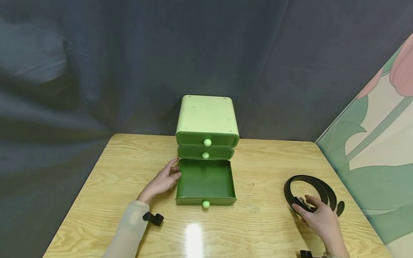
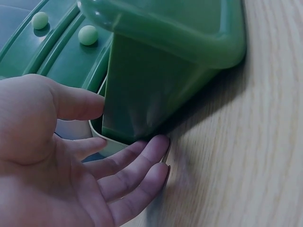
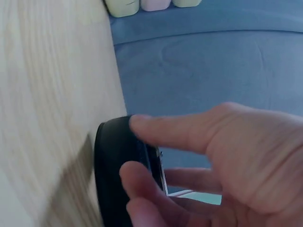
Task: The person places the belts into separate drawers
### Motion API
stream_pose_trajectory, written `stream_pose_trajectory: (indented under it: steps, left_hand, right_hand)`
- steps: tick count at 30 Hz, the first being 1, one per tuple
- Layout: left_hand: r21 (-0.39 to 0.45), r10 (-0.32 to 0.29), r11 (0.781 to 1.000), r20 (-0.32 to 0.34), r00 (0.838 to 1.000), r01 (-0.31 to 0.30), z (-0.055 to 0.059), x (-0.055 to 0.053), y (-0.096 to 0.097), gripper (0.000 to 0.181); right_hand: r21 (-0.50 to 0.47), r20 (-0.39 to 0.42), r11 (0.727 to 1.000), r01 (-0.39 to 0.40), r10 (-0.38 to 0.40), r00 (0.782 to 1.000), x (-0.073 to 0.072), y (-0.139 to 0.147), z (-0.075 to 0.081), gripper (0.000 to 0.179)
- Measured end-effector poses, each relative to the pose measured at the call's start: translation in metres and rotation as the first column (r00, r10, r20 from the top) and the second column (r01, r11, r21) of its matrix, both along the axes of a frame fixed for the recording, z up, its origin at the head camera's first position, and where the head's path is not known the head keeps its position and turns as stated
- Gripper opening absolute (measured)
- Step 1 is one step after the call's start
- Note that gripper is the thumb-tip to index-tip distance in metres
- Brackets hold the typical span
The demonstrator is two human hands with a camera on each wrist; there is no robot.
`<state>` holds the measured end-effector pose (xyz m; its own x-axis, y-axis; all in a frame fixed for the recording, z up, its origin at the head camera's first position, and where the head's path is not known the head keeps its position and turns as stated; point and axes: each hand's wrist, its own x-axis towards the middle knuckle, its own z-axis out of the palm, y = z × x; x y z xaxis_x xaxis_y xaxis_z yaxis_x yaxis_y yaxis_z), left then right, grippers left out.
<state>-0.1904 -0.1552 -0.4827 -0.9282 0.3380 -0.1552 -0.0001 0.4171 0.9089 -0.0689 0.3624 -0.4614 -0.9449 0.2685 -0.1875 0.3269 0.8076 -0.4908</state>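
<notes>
A small green chest of drawers (image 1: 208, 114) stands on the table, its bottom drawer (image 1: 206, 179) pulled out and bare inside. Beside that drawer's left side is my left hand (image 1: 162, 181); in the left wrist view the thumb (image 2: 80, 103) touches the drawer wall while the loosely bent fingers lie along the pale cabinet edge. A black belt (image 1: 322, 186) with a metal buckle (image 1: 301, 200) lies coiled at the right. My right hand (image 1: 322, 218) pinches the near side of the coil, thumb outside and fingers inside, by the buckle.
The upper drawers have round light-green knobs (image 1: 207, 142) and are closed or nearly so. A dark curtain (image 1: 145, 71) hangs behind the wooden table (image 1: 258, 233). At the right stands a panel with a tulip pattern (image 1: 380, 172).
</notes>
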Motion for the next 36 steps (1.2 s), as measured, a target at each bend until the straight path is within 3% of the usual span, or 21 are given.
stream_pose_trajectory:
  steps: [9,15,25,36]
  left_hand:
    - [0.006,-0.011,1.000,-0.002,1.000,0.011,0.005,-0.001,0.001,0.072]
    - [0.010,-0.020,1.000,-0.001,1.000,0.020,0.002,0.001,0.001,0.071]
    - [0.006,-0.006,1.000,0.013,1.000,0.006,0.001,-0.002,0.000,0.071]
    - [0.030,-0.004,1.000,0.026,1.000,0.003,-0.002,-0.003,-0.001,0.073]
  right_hand:
    - [0.069,0.014,0.997,-0.022,0.021,1.000,0.004,0.013,0.002,0.094]
    - [0.138,0.049,0.984,-0.111,0.105,0.993,0.008,0.024,-0.004,0.094]
    - [0.192,-0.130,0.971,-0.140,0.167,0.977,0.008,0.025,-0.015,0.057]
    - [0.224,-0.157,0.962,-0.154,0.191,0.969,0.003,0.015,-0.019,0.045]
